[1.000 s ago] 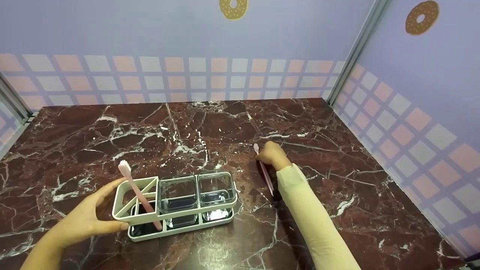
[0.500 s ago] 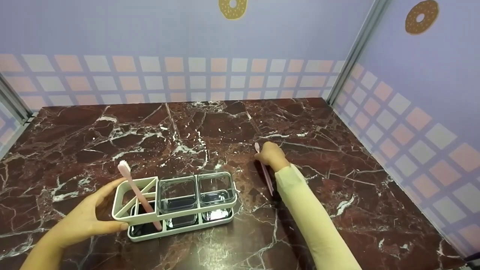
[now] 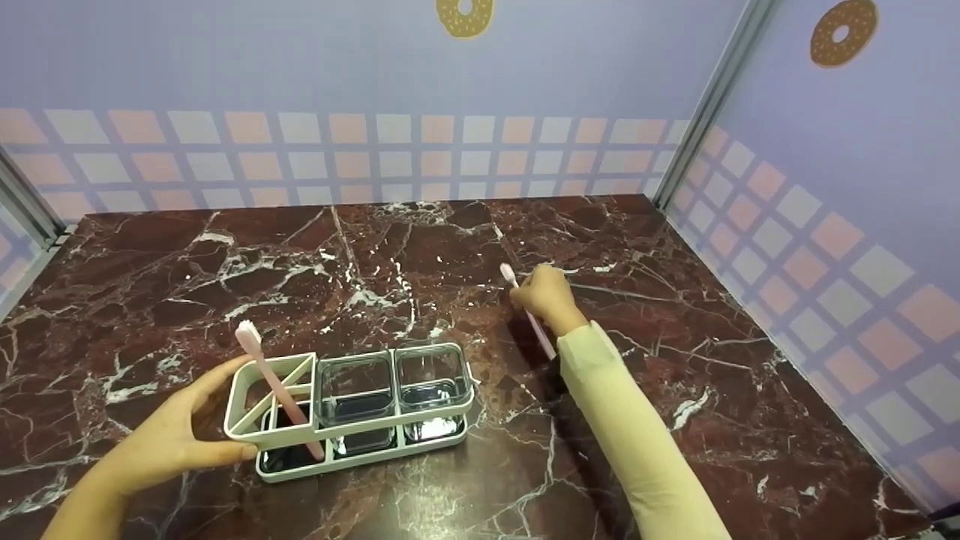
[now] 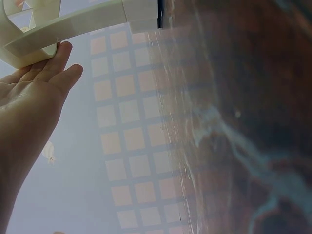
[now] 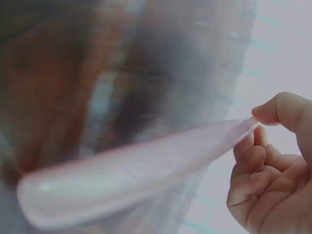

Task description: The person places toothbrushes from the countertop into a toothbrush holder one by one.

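A white toothbrush holder [image 3: 397, 451] with two clear cups stands at the front left of the table. My left hand [image 3: 169, 435] holds its left end, thumb at the front corner and fingers at the back; the left wrist view shows fingers [image 4: 61, 61] against the frame of the holder [image 4: 73, 27]. One pink toothbrush [image 3: 277, 386] leans in the holder's left compartment, bristles up. Further right, my right hand [image 3: 547, 296] pinches a second pink toothbrush [image 3: 541, 337] near its head. The right wrist view shows its handle [image 5: 131, 170] slanting away from thumb and fingers.
The dark red marbled table [image 3: 712, 450] carries scattered white flecks. A tiled lilac wall [image 3: 375, 67] closes off the back, and a similar panel [image 3: 862, 187] stands along the right edge. The two clear cups [image 3: 356, 386] sit side by side in the holder.
My right hand has risen and moved slightly away from me, with the second toothbrush lifting along with it. My left hand, the holder and the first toothbrush look unmoved.
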{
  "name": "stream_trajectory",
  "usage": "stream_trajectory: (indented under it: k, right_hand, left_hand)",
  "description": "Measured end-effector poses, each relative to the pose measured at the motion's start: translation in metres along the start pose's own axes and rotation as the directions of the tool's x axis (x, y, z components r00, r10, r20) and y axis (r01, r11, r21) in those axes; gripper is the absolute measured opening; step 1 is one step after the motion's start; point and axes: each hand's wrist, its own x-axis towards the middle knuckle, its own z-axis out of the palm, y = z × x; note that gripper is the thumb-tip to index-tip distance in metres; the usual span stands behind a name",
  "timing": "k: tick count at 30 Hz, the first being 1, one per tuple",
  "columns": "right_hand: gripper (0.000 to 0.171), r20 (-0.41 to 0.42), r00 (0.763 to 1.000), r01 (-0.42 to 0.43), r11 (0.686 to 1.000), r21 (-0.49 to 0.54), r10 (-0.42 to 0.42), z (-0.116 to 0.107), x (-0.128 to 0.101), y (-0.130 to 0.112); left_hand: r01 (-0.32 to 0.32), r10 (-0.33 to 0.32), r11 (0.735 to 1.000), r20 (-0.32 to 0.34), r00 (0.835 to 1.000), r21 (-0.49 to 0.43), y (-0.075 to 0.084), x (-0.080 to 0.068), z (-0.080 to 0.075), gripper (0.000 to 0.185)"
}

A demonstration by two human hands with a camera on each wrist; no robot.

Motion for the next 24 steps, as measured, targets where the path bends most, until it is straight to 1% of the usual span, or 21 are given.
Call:
stream_trajectory:
  k: [2,4,6,8,11,13,15,18,20,21,22,23,24]
  right_hand:
    - [0.032,-0.021,1.0,0.024,0.998,0.062,-0.023,-0.009,-0.001,-0.007]
    - [0.022,-0.052,0.998,0.048,0.992,0.114,-0.042,-0.02,-0.003,-0.017]
    - [0.012,-0.083,0.994,0.084,0.984,0.16,-0.071,-0.031,-0.007,-0.028]
    - [0.008,-0.114,0.989,0.118,0.972,0.202,-0.096,-0.044,-0.012,-0.041]
    - [0.01,-0.163,0.975,0.19,0.943,0.273,-0.15,-0.063,-0.023,-0.065]
    - [0.009,-0.197,0.962,0.247,0.914,0.323,-0.19,-0.075,-0.033,-0.081]
    - [0.008,-0.224,0.945,0.309,0.872,0.381,-0.237,-0.085,-0.044,-0.098]
    - [0.007,-0.246,0.921,0.386,0.792,0.473,-0.302,-0.096,-0.06,-0.12]
    - [0.006,-0.244,0.912,0.411,0.737,0.537,-0.33,-0.099,-0.071,-0.134]
    - [0.006,-0.243,0.908,0.419,0.71,0.567,-0.342,-0.1,-0.077,-0.14]
    - [0.007,-0.242,0.904,0.426,0.683,0.593,-0.354,-0.1,-0.082,-0.147]
    - [0.007,-0.239,0.9,0.43,0.658,0.619,-0.364,-0.1,-0.087,-0.153]
    - [0.007,-0.235,0.897,0.432,0.633,0.643,-0.375,-0.099,-0.092,-0.159]
  left_hand:
    - [-0.019,0.02,0.999,-0.018,1.0,0.028,-0.001,0.0,0.0,0.095]
    - [-0.039,0.041,0.998,-0.033,0.999,0.045,-0.002,0.0,0.0,0.096]
    - [-0.05,0.05,0.999,-0.02,0.999,0.001,-0.002,0.0,0.0,0.095]
    - [-0.049,0.049,0.999,-0.015,0.999,-0.004,-0.001,0.001,0.0,0.094]
    - [-0.032,0.032,0.999,-0.002,0.999,-0.013,0.001,0.001,0.0,0.092]
    - [-0.016,0.016,1.0,-0.009,1.0,0.016,0.003,0.001,0.0,0.092]
    - [0.003,-0.003,1.0,0.0,1.0,0.004,0.005,0.001,0.0,0.092]
    - [0.022,-0.022,1.0,0.007,1.0,-0.011,0.006,0.001,0.0,0.093]
    - [0.018,-0.018,0.999,0.02,1.0,-0.034,0.005,0.001,0.0,0.092]
    - [0.016,-0.016,1.0,0.015,1.0,-0.019,0.005,0.0,0.0,0.093]
    - [0.021,-0.02,0.999,0.021,1.0,-0.041,0.004,0.0,0.0,0.093]
    - [0.026,-0.025,0.999,0.014,1.0,-0.024,0.004,0.0,0.0,0.093]
    - [0.022,-0.022,0.999,0.016,1.0,-0.029,0.003,0.0,0.0,0.093]
